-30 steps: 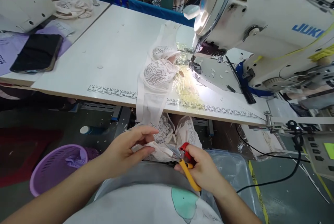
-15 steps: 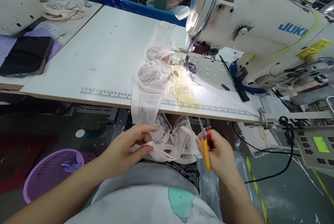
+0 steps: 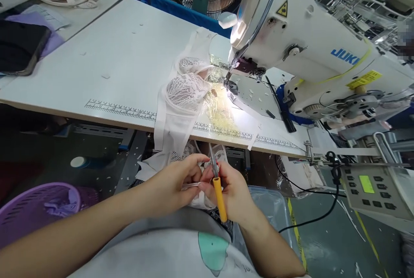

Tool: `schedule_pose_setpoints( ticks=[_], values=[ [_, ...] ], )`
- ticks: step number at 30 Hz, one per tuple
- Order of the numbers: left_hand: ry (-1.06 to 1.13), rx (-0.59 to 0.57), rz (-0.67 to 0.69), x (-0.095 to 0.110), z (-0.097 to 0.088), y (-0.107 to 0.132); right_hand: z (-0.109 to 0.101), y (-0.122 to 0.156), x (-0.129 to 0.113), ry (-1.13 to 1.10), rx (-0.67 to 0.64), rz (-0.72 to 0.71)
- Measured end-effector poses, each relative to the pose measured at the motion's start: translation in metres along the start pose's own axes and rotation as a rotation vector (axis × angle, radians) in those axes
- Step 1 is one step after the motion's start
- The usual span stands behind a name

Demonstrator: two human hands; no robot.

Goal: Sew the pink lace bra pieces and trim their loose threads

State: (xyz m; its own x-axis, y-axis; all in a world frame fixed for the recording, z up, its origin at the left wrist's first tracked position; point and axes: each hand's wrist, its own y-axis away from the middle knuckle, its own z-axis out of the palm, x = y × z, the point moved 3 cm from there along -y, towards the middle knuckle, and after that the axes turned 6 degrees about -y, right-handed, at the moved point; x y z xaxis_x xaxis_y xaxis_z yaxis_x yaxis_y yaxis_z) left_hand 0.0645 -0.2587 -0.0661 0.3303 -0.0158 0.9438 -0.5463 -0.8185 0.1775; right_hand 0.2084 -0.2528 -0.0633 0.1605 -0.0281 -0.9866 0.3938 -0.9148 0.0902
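Note:
My left hand (image 3: 168, 187) is closed, pinching a white edge of the bra (image 3: 183, 153) that hangs at my lap below the table edge. Close against it, my right hand (image 3: 235, 191) grips a small pair of scissors (image 3: 220, 200) with yellow and red handles, blades pointing up and away from me. The right fingertips also meet the white edge beside the left fingers. Most of this bra is hidden behind both hands. A second white lace bra (image 3: 184, 92) lies on the table, its band draped over the front edge.
A JUKI sewing machine (image 3: 310, 40) stands at the right of the white table (image 3: 110, 53), with a control box (image 3: 371, 187) below. A black phone (image 3: 22, 47) lies far left. A purple basket (image 3: 19, 213) and a clear plastic bin (image 3: 274, 202) stand below.
My right hand has come left with the scissors, up to my left hand at the bra's edge. The view has shifted a little, and the bra at my lap is more covered.

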Motion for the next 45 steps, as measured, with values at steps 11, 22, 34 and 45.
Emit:
schedule_pose_setpoints(
  ticks=[11,22,34,45],
  values=[
    [0.069,0.102,-0.110,-0.012,0.006,-0.005,-0.006,0.000,0.015,-0.174,0.067,-0.054],
    [0.277,0.025,-0.316,-0.018,-0.006,-0.011,-0.019,0.024,0.036,0.433,-0.466,-0.017],
    [0.313,0.005,-0.367,-0.021,-0.012,-0.014,-0.021,0.024,0.034,0.600,-0.382,0.063],
    [0.349,-0.014,-0.371,-0.022,-0.014,-0.016,-0.019,0.027,0.052,0.449,-0.283,0.120]
  ],
)
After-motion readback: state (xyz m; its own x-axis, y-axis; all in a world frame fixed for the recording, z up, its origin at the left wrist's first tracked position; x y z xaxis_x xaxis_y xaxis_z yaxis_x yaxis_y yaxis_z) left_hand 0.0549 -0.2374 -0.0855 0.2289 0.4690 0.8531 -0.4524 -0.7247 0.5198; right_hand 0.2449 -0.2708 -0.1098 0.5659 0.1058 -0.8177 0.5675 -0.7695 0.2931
